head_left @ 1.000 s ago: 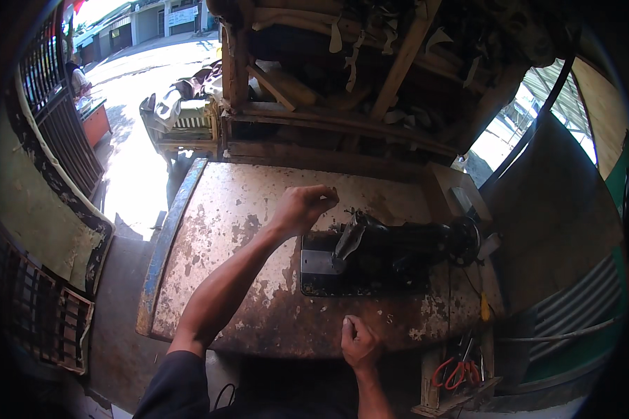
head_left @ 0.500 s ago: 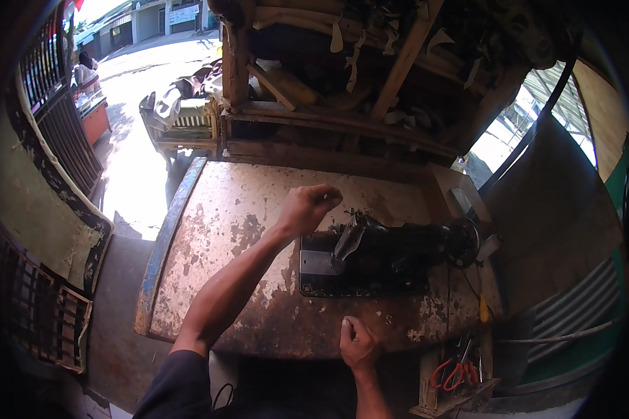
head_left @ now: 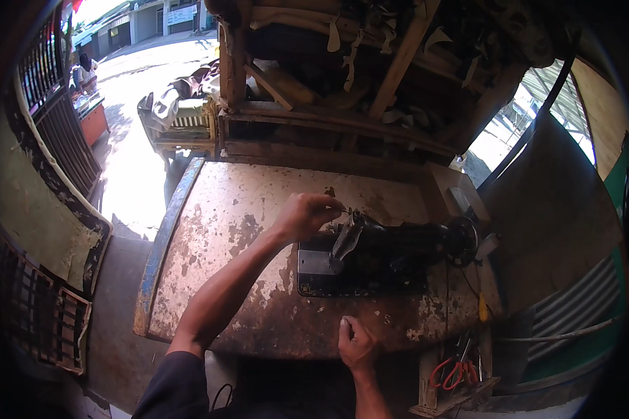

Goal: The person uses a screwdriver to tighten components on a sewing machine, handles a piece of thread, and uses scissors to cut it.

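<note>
A black sewing machine (head_left: 405,241) is set into a worn, paint-chipped table (head_left: 210,195), its bright metal plate at the left end. My left hand (head_left: 305,216) reaches over the table, its thumb and fingers pinched beside the small metal parts at the machine head's left end. Anything held in that pinch is too small to make out. At the table's front edge, below the machine bed, my right hand (head_left: 357,344) has its fingers curled in and thumb uppermost. What it may hold is hidden.
Red-handled scissors (head_left: 454,375) hang in a wooden rack at the lower right. Behind the table stands a wooden shelf frame (head_left: 314,115) stuffed with scraps. A barred metal gate (head_left: 59,133) is at left, with a person (head_left: 87,73) outside beyond it.
My left hand has moved slightly right and down, bringing its fingertips up against the machine head. My right hand has stayed in place.
</note>
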Action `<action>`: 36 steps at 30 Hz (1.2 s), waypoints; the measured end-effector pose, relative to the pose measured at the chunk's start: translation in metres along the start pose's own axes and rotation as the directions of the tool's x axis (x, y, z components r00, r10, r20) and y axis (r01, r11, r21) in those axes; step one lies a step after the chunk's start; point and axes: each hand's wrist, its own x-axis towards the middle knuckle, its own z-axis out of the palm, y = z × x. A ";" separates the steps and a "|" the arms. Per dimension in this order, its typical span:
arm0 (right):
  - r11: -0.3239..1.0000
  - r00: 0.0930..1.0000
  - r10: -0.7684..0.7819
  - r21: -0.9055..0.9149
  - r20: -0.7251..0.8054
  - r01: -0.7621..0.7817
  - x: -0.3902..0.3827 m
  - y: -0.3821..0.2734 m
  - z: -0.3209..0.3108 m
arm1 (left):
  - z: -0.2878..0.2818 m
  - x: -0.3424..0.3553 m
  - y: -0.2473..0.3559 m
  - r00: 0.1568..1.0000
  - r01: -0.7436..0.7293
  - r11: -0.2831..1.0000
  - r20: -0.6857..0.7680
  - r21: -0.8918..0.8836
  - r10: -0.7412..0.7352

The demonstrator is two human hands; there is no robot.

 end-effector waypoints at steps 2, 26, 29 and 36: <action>1.000 1.000 -0.007 0.006 -0.003 0.007 0.000 0.000 0.002 | 0.002 -0.001 -0.004 0.996 -0.088 0.996 -0.021 -0.022 0.087; 0.996 0.997 -0.082 -0.024 0.015 0.082 0.006 -0.010 -0.002 | -0.116 -0.188 0.172 0.592 -0.768 0.568 -0.667 -0.296 0.454; 1.000 0.998 -0.027 -0.006 0.050 0.027 0.003 -0.006 -0.001 | -0.102 -0.182 0.201 0.718 -0.689 0.722 -0.189 -0.060 0.670; 1.000 0.997 -0.021 0.014 0.078 0.020 0.001 -0.008 -0.002 | -0.078 -0.193 0.205 0.761 -0.544 0.699 0.079 -0.463 0.644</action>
